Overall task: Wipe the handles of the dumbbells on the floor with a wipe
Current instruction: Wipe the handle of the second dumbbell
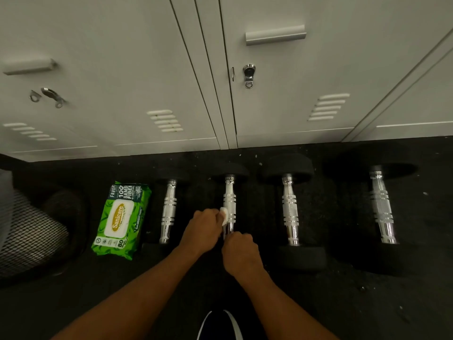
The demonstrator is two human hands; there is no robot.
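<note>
Dumbbells [290, 209]: four, side by side on the floor [404, 303], lying lengthwise toward the lockers [122, 69].
Handles [169, 209]: four chrome bars, bulged mid-length, with knurled bands and grooved rings; heads round and black.
Wipe [224, 213]: one, white and crumpled, pinched in your left hand [202, 229] against the handle [230, 200] of the second from the left.
Right hand [241, 251]: fingers curled round that handle's near end.
Pack [120, 220]: one, green soft plastic, flat on the floor left of the row.
Hidden: near heads melt into the dark speckled rubber; your hands cover the second one's; a mesh bin [31, 231] is cut off at left.
</note>
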